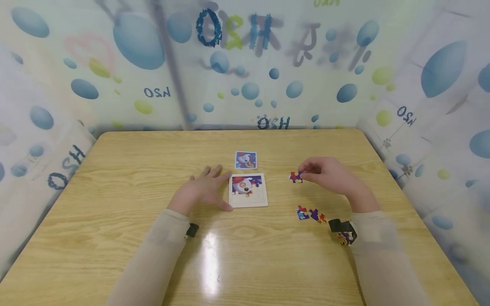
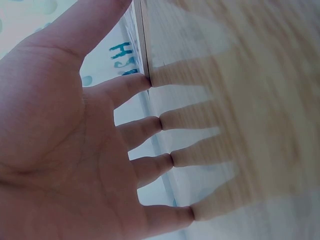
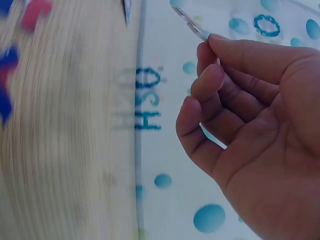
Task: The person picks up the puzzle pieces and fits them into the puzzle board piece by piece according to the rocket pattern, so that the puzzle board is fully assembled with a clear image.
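Note:
My right hand [image 1: 325, 174] pinches a red and purple jigsaw piece [image 1: 295, 177] between thumb and forefinger, right of the puzzle. In the right wrist view that piece [image 3: 190, 22] shows edge-on, lifted off the table. My left hand [image 1: 206, 187] lies with spread fingers at the left edge of the white puzzle frame [image 1: 261, 199], thumb at its lower corner. The left wrist view shows the fingertips [image 2: 165, 120] resting on the tabletop. Inside the frame, joined pieces [image 1: 243, 185] form part of a cartoon face across the upper part; the lower right shows bare backing.
Several loose jigsaw pieces [image 1: 302, 212] lie on the wooden table [image 1: 153, 153] below my right hand. Behind the frame is a small picture card [image 1: 246, 160] with a similar cartoon face. A curtain [image 1: 245, 91] with blue and green spots stands along the table's far edge.

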{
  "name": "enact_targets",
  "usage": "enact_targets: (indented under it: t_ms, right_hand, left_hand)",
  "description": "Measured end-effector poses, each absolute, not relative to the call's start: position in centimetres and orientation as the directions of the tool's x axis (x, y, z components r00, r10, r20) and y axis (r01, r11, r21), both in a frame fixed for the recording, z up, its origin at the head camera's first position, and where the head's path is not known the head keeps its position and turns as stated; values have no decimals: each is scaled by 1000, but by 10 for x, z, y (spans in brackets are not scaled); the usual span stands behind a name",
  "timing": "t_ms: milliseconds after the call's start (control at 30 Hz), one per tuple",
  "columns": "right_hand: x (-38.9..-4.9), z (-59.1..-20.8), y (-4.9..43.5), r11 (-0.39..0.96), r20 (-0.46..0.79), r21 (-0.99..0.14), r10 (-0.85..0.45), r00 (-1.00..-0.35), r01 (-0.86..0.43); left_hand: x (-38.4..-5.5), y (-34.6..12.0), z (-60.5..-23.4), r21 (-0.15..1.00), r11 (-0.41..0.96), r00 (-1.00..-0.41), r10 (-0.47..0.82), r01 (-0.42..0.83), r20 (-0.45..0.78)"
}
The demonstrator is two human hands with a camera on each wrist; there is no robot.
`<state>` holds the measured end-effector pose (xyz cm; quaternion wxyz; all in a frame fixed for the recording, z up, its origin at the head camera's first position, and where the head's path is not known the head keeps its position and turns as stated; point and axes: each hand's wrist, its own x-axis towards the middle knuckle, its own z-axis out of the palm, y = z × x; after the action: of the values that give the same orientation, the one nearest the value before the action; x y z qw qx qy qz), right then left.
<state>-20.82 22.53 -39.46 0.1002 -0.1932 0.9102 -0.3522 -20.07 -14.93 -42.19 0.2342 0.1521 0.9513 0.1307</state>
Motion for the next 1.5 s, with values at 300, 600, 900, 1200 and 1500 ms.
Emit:
enact_targets:
  t_ms: [300,600,900,1200,1500]
  right_hand:
    - [-217,-411,168,655,-77,-710,-438,-896,-258]
    - [-224,-426,133,619,-146,-767,-423,-894,-168]
    - [-222,-437,120,619,-206,-779,-399,-893,-97]
    - [-221,-439,118,645,-216,-759,-382,-898,-92]
    - [-220,-439,116,675,-211,-729,-376,-902,-111]
  left_hand:
    - [-200,-150,-422,325,919,-845,350,224,-405]
    - [-200,-151,-424,325,919,-847,348,223,-402]
    - [-200,-150,-424,319,922,-850,342,221,-400]
    - [-201,-149,-424,320,920,-845,348,225,-406]
    - [-202,-150,-423,316,922,-843,345,222,-412]
